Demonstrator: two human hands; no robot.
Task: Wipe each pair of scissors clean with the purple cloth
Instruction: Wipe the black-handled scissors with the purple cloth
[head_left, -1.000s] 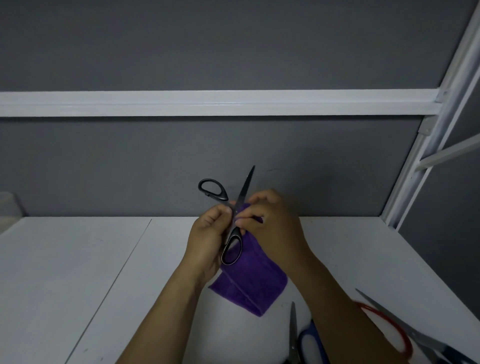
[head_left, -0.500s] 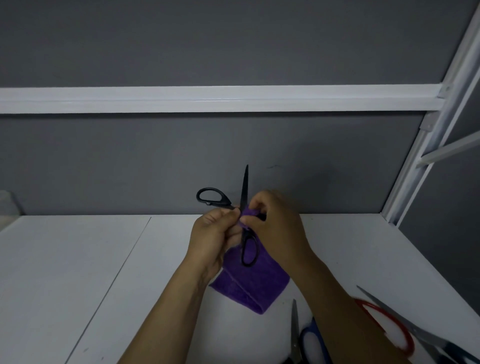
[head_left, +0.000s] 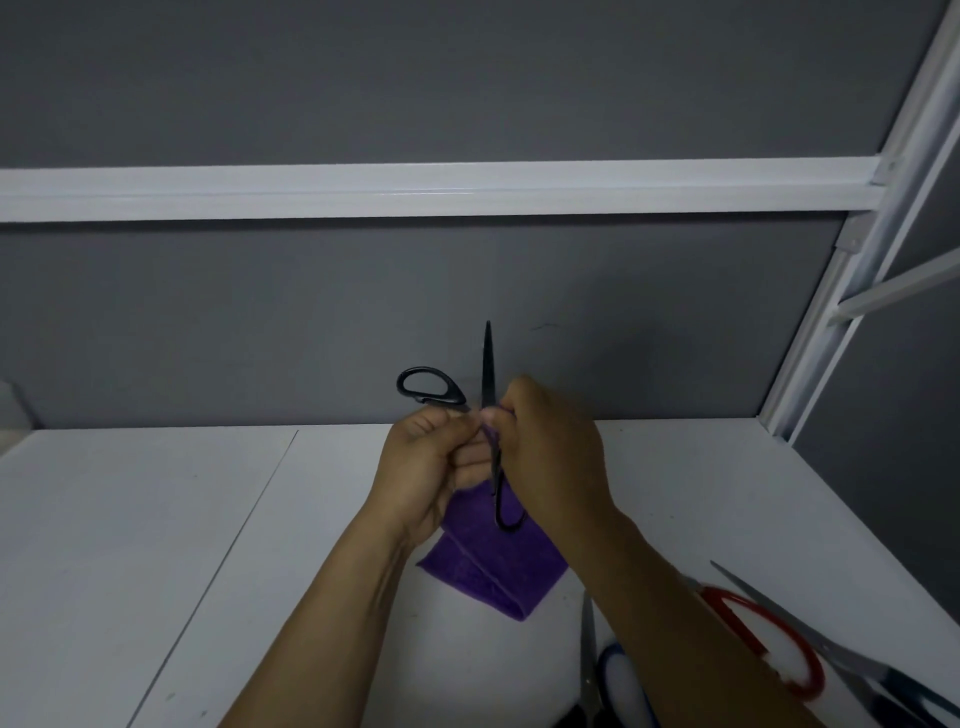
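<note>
Your left hand (head_left: 423, 467) grips the black scissors (head_left: 487, 366); your right hand (head_left: 553, 457) pinches the purple cloth (head_left: 485, 571) round them.

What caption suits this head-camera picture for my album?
Left hand holds open black scissors while right hand pinches the purple cloth against a blade.

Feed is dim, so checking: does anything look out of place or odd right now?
Nothing spilled or damaged. Only the black scissors stand out: spread wide open between the left hand and right hand, one bare blade pointing straight up, purple cloth hanging below.
</note>
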